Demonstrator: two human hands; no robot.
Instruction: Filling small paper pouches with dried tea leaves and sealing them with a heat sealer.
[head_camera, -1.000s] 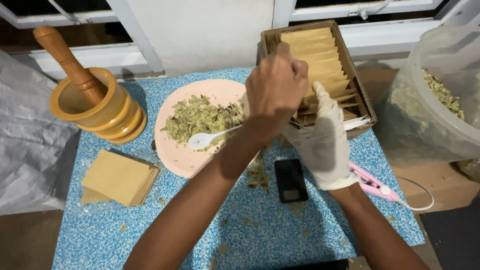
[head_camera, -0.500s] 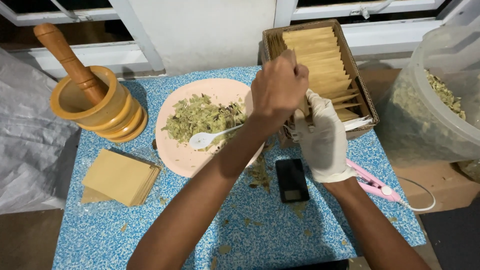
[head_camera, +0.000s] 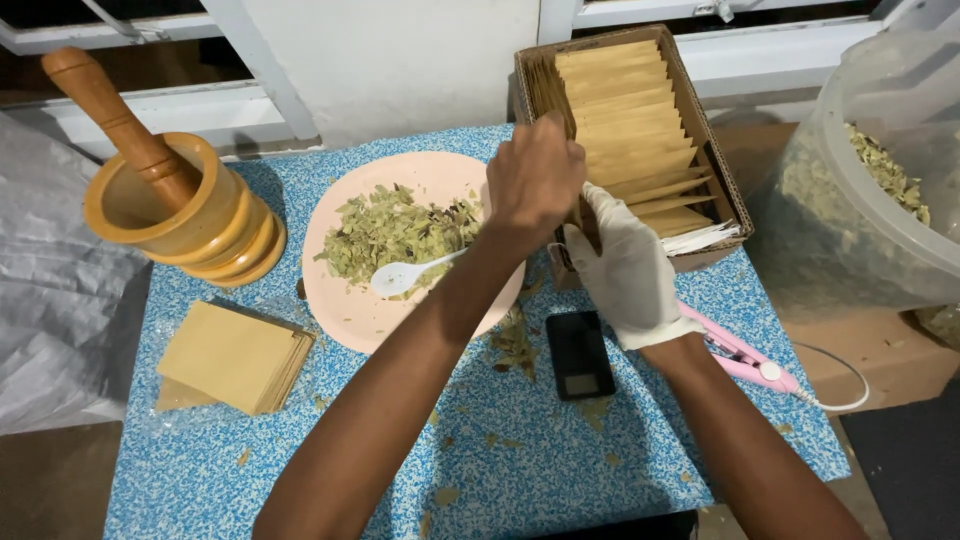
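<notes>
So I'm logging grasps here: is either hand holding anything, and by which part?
Both the left hand and gloved right hand are at the packets in the cardboard box; any grip is hidden.

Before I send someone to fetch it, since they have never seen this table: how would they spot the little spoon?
Start at the blue speckled table and find the round pale pink plate in its middle, heaped with dried green leaves. The white plastic spoon lies on the near edge of that heap, bowl toward the wooden mortar. It is the only white utensil there.
</notes>
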